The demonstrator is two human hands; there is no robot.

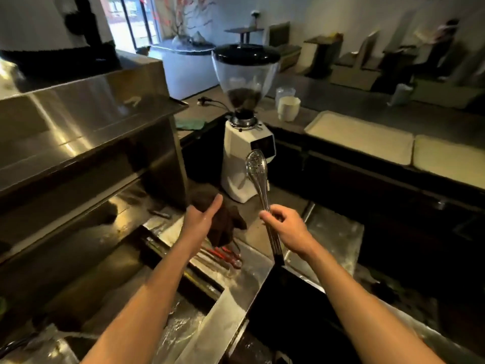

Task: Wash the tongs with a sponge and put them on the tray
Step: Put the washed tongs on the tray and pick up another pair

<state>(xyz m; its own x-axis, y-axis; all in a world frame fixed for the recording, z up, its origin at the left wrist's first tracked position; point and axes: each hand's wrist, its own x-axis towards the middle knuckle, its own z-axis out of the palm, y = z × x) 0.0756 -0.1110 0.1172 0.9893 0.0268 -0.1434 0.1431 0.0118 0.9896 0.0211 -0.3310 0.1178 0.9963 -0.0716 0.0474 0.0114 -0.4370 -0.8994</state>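
My right hand (pixel 286 227) grips steel tongs (pixel 258 177) around their middle. Their perforated spoon-shaped tip points up, in front of the white coffee grinder, and the dark handle end hangs below my wrist. My left hand (pixel 203 215) has straight fingers and reaches onto a dark brown cloth (pixel 228 227) on the counter beside the grinder. Two cream trays (pixel 362 137) lie on the raised counter at the right. No sponge is in view.
A white coffee grinder (pixel 246 153) with a clear bean hopper stands straight ahead. Red-handled tools (pixel 223 254) lie on the wet steel ledge under the cloth. A steel machine (pixel 86 132) fills the left. Dark sink basins (pixel 296 311) sit below my arms. White cups (pixel 288 108) stand beyond.
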